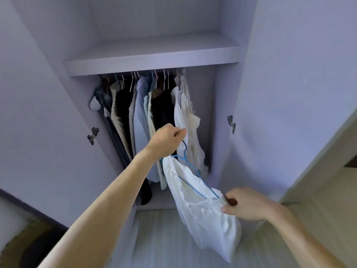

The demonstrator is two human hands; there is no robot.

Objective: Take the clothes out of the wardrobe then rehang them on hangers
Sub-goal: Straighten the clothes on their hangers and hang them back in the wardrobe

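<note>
- Left hand: fingers curled round hanger hook.
- Right hand: fingers pinch garment, which hangs below them, outside wardrobe.
- Risk: the steeply tilted hanger may let the garment slide off.

We're in a home here, a bedroom by the look of it: a built-in lilac wardrobe, its doors wide open, metal hinges showing, a deep shelf up top. Below, shirts and blouses crowd together on hangers. Pale striped floor underfoot.
</note>
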